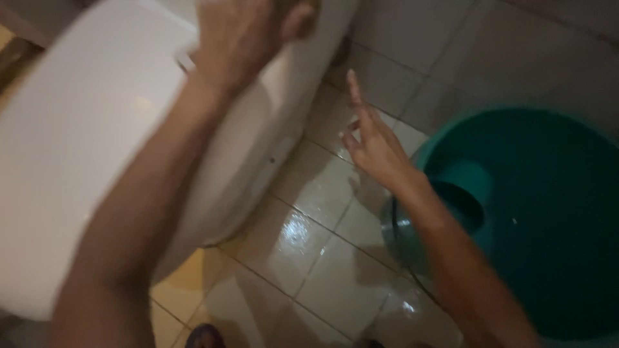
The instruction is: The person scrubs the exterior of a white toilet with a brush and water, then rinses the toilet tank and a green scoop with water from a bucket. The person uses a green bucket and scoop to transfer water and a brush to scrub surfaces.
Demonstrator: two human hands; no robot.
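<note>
Pale, glossy floor tiles (309, 258) fill the middle of the view, wet enough to throw back small glints of light, with darker grout lines running diagonally between them and tiled wall rising at the upper right. On the left side stands a white toilet (84, 161), its closed lid broad and smooth, its body curving down to the floor near the centre. The person's left hand (242, 35) lies at the top of the toilet, close to the upper edge of the picture, fingers curled over something yellowish-brown (303, 13) that peeks out by the thumb; blur keeps its kind from being made out, and whether the hand truly grips it cannot be told. The left forearm stretches from the lower left corner up across the lid. The right hand (374, 145) hangs in the air above the tiles, between the toilet and a large teal bucket (548, 212), holding nothing, its fingers spread apart and the forefinger pointing upward. Inside the bucket water lies dark, and a teal scoop (461, 187) sits at its near rim, just beside the right wrist.
</note>
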